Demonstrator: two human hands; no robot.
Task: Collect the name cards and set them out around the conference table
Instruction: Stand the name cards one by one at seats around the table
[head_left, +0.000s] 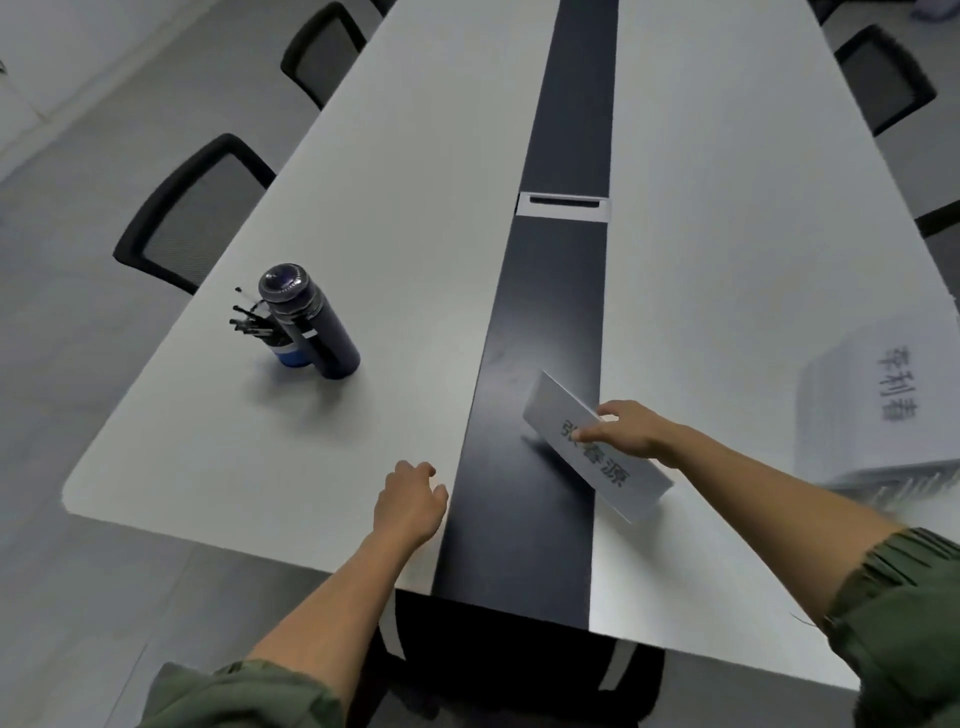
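Note:
A white name card (602, 457) with dark printed characters stands tilted on the near end of the conference table (389, 260), half on its black centre strip. My right hand (631, 428) grips the card's top edge, fingers over the front. A stack of more name cards (878, 405) lies blurred at the right edge of the table. My left hand (413, 501) hovers over the white tabletop next to the strip, fingers loosely curled, holding nothing.
A dark blue flask (311, 322) and a blue pen holder (270, 332) with several pens stand on the left half. A cable hatch (563, 205) sits in the black strip. Black mesh chairs (192, 213) line both long sides.

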